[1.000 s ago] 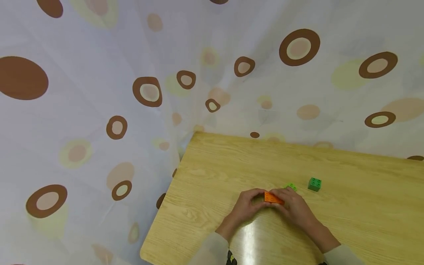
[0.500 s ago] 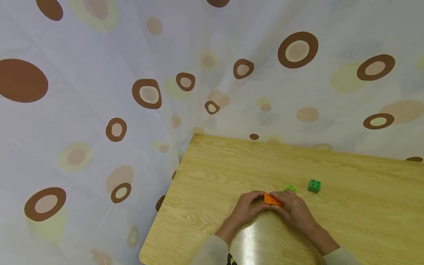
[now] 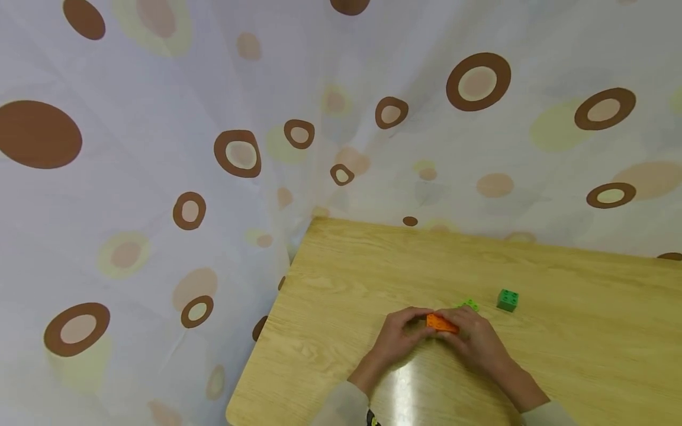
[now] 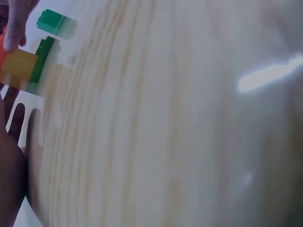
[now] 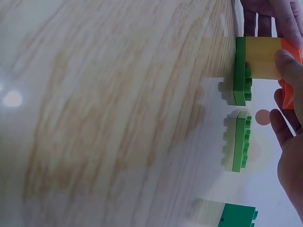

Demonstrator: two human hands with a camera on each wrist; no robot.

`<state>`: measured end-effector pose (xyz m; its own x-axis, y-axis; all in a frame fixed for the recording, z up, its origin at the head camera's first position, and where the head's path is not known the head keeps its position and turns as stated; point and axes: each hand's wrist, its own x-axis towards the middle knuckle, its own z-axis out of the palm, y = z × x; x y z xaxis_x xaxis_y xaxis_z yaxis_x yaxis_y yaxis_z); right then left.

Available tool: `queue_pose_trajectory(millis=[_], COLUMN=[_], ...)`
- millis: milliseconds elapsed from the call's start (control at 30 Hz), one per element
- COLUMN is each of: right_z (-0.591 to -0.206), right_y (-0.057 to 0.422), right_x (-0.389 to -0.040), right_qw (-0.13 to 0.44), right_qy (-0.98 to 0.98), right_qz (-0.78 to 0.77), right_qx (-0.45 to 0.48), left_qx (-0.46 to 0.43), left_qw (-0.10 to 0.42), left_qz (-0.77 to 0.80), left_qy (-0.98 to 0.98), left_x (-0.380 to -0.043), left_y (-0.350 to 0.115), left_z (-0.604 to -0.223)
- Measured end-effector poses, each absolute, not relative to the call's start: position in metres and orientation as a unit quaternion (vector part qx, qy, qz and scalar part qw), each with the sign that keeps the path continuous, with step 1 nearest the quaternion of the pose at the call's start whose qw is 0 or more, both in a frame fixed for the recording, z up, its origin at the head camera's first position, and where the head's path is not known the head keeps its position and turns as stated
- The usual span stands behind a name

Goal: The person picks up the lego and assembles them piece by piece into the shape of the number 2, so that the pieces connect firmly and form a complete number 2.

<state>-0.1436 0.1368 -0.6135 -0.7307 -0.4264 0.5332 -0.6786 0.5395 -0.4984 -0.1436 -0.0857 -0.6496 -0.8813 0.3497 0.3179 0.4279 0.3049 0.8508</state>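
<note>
An orange toy brick (image 3: 441,323) with studs lies between both hands in the head view. In the right wrist view it sits on a yellow brick (image 5: 262,57), which stands on a flat green brick (image 5: 240,71). My left hand (image 3: 394,338) holds the stack's left end between curved fingers and thumb. From the other side my right hand (image 3: 476,340) pinches the orange brick, thumb in front and fingers behind. The hands' fingertips nearly meet, hiding part of the stack.
Just behind the right hand lies a flat light green brick (image 3: 470,305). Farther right is a dark green brick (image 3: 508,300). The wooden table (image 3: 346,266) meets a dotted curtain (image 3: 426,136) at its back and left edges.
The orange brick has tilted slightly in the hands, which otherwise stay in nearly the same place. The head view has shifted a little.
</note>
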Motion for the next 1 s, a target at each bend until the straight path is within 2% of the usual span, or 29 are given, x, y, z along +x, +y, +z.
queue_pose_trajectory(millis=[333, 633, 733, 867, 1000], right_z=[-0.613, -0.613, -0.605, -0.596, -0.605], right_y=[0.140, 0.162, 0.185, 0.220, 0.250], right_x=[-0.141, -0.149, -0.153, -0.164, -0.175], right_qw=[0.162, 0.116, 0.124, 0.143, 0.102], right_qy=[-0.862, -0.859, -0.859, -0.872, -0.879], right_qz=[0.369, 0.402, 0.430, 0.449, 0.462], right_qx=[0.308, 0.295, 0.249, 0.131, 0.051], left_qx=[-0.266, -0.248, -0.245, -0.249, -0.250], left_qw=[0.050, 0.016, 0.007, 0.011, 0.022], left_qz=[-0.538, -0.552, -0.556, -0.549, -0.546], left_qy=[-0.798, -0.796, -0.794, -0.798, -0.799], left_x=[-0.147, -0.146, -0.144, -0.144, -0.146], left_y=[-0.083, -0.087, -0.086, -0.085, -0.084], left_z=[-0.652, -0.651, -0.649, -0.648, -0.649])
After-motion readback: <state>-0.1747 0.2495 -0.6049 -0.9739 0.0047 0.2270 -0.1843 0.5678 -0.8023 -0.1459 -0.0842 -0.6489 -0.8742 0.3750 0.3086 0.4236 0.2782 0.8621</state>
